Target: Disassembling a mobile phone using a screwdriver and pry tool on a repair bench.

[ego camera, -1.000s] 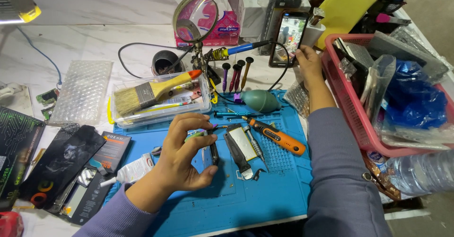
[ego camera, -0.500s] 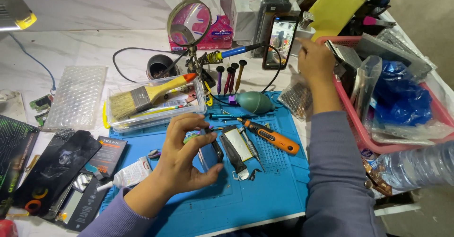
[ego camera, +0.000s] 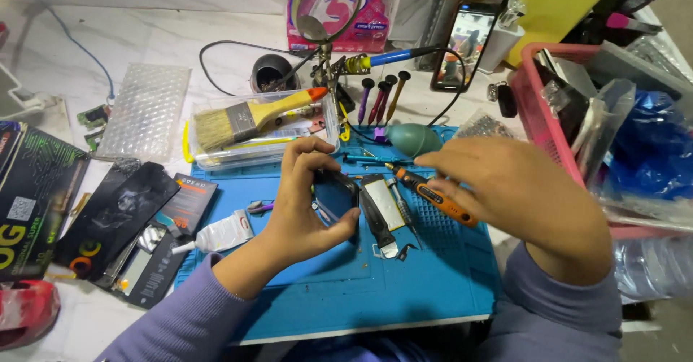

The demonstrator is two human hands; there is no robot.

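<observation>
My left hand (ego camera: 307, 207) grips a dark opened phone part (ego camera: 338, 192) between thumb and fingers, just above the blue work mat (ego camera: 404, 290). Beside it on the mat lies another opened phone piece with a pale battery (ego camera: 382, 210). My right hand (ego camera: 520, 196) hovers over the mat's right side, fingers loosely curled and holding nothing that I can see. Its fingertips are right over an orange-handled screwdriver (ego camera: 437, 196) lying on the mat. A teal dust blower (ego camera: 411, 140) sits at the mat's far edge.
A clear tray with a wide paintbrush (ego camera: 245, 120) stands behind the mat. A magnifier stand (ego camera: 326, 15), a soldering iron (ego camera: 382, 60) and a propped phone (ego camera: 462, 41) are at the back. A pink basket (ego camera: 538, 116) crowds the right; dark boxes (ego camera: 43, 181) and a white tube (ego camera: 220, 233) lie left.
My right hand has come back from the propped phone at the rear to just over the screwdriver on the mat. My left hand has kept its grip on the phone part.
</observation>
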